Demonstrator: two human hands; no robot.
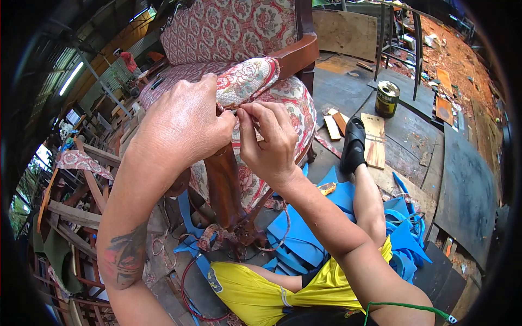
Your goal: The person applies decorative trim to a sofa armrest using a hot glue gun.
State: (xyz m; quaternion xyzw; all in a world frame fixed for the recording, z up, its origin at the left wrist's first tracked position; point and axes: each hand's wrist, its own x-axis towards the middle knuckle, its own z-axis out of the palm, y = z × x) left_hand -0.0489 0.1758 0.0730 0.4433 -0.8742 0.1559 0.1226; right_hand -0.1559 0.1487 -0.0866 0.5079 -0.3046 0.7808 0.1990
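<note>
A wooden chair with red-and-cream floral upholstery stands in front of me. Its padded armrest is covered in the same fabric, and its curved wooden arm support runs down below. My left hand is closed at the armrest's lower edge, thumb pressed in, most fingers hidden behind the hand. Close beside it, my right hand pinches the fabric's edge between thumb and forefinger. The two hands' fingertips nearly meet under the pad. Strips of floral fabric trim hang near the chair's base.
Blue foam offcuts lie on the floor by my leg. An open can stands beyond my foot, near wooden pieces. Wooden frames are piled at left. A red hose curves below. Another person is far back.
</note>
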